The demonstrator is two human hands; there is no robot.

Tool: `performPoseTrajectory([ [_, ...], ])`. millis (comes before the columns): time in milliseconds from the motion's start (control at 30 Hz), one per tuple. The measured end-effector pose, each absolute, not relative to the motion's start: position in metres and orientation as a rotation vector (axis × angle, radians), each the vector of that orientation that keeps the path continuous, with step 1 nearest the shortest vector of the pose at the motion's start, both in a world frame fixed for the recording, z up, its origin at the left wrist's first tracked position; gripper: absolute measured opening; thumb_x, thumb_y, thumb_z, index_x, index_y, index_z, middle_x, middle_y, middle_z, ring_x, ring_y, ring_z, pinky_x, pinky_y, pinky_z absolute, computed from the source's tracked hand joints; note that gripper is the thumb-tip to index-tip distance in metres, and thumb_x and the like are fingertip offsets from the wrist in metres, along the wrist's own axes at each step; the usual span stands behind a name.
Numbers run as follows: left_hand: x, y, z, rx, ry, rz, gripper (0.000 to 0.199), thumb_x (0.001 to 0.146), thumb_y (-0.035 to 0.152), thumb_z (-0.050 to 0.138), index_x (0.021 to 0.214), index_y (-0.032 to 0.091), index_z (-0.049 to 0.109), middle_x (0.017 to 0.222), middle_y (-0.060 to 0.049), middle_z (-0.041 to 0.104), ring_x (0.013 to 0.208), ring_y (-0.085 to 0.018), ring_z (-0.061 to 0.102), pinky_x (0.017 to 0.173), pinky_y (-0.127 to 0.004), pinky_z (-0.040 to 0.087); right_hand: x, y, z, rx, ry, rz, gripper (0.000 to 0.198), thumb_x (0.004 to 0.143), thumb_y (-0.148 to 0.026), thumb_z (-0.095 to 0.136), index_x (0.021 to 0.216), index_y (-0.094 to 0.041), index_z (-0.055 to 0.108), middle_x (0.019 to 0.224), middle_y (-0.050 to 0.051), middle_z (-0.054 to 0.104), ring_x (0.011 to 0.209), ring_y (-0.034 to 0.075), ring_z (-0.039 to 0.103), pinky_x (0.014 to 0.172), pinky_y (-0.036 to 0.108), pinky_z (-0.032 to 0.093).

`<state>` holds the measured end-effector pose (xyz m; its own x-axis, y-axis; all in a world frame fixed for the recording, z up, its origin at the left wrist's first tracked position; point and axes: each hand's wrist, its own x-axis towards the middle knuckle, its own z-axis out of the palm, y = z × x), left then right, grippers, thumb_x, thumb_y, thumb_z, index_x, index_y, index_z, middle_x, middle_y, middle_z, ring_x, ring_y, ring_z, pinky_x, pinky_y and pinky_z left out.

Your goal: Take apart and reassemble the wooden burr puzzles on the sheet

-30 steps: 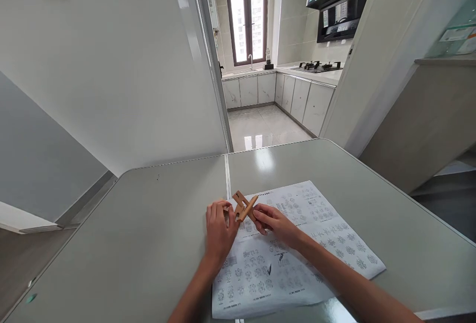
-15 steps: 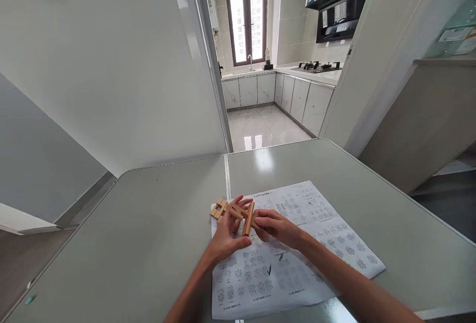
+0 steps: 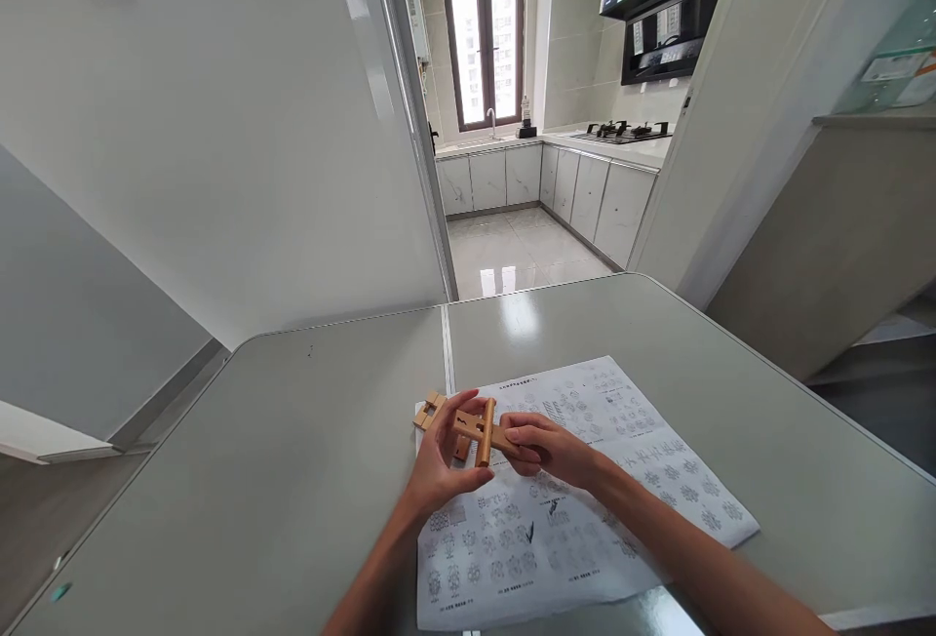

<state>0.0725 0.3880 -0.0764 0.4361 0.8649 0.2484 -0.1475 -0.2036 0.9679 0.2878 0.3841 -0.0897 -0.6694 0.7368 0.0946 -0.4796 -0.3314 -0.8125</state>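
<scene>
My left hand (image 3: 437,465) is closed around a slim wooden bar (image 3: 487,433), its thumb at the near end and its fingers at the far end. Crossing that bar is a flat notched wooden puzzle piece (image 3: 468,424). My right hand (image 3: 552,446) pinches the right end of this crosspiece between thumb and fingers. Just beyond my left fingers, more notched wooden puzzle pieces (image 3: 430,410) lie by the top left of the sheet. A small wooden block (image 3: 462,448) shows below the crosspiece, partly hidden by my left hand.
Under both hands a printed paper sheet (image 3: 592,538) with rows of small puzzle diagrams lies on the grey-green table (image 3: 307,480). A seam runs down the tabletop. A small green object (image 3: 60,592) is at the left edge. Beyond the table, a doorway opens onto a kitchen.
The slim bar has turned a little straighter and shifted slightly left. My right fingers have changed their hold on the crosspiece. The sheet stays in place.
</scene>
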Motion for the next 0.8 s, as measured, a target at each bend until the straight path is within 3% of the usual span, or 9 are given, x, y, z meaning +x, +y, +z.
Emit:
performPoseTrajectory([
  [233,0.0772,0.3853,-0.0745,1.513,0.748,1.143,0.084,0.062,0.045,0.094,0.134,0.027,0.057,0.136,-0.013,0.060,0.133,-0.036,0.053,0.115,-0.049,0.040,0.2893,0.3857,-0.0897,-0.459,-1.108,2.014,0.039,0.091,-0.042,0.070,0.069,-0.021,0.045,0.055,-0.010,0.031,0.047,0.008,0.025,0.050,0.027,0.017],
  [467,0.0778,0.3852,-0.0775,1.535,0.773,1.170,0.087,0.065,0.039,0.093,0.141,0.030,0.052,0.142,-0.012,0.056,0.130,-0.032,0.053,0.115,-0.048,0.039,0.2894,0.3874,-0.0908,-0.463,-1.054,2.005,0.038,0.091,-0.038,0.069,0.068,-0.021,0.043,0.054,-0.010,0.031,0.048,0.008,0.025,0.050,0.026,0.018],
  [800,0.0767,0.3877,-0.0750,1.514,0.753,1.149,0.086,0.062,0.049,0.094,0.136,0.027,0.057,0.139,-0.013,0.059,0.128,-0.033,0.054,0.111,-0.047,0.043,0.2945,0.3897,-0.0942,-0.467,-1.041,2.041,0.035,0.088,-0.037,0.070,0.068,-0.021,0.045,0.051,-0.011,0.030,0.045,0.007,0.024,0.048,0.025,0.018],
])
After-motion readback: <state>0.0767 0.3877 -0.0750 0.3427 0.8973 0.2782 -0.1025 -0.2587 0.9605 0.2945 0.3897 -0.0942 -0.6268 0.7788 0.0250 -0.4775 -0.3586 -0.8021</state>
